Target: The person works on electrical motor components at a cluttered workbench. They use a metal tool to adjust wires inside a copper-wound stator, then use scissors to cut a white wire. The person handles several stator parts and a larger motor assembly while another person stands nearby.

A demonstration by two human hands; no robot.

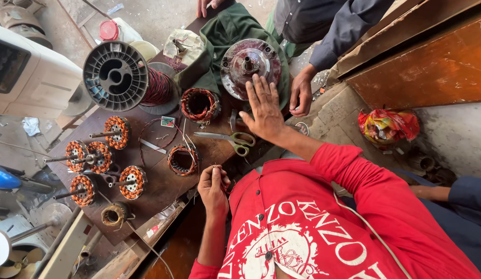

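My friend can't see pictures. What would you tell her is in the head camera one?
Seen from above, a person in a red shirt stretches the right hand, open, toward a round dark-red motor cover, while the left hand pinches thin wire near the chest. The wooden bench holds copper-wound coils, green-handled scissors and a big wire spool; another person's hand rests nearby.

Bench clutter around my fingers

Left of my fingers lie green-handled scissors [234, 139]; further left, a big grey wire spool [116, 76] and five wound motor cores [102, 157]. A red-yellow bag [388, 125] sits far right.
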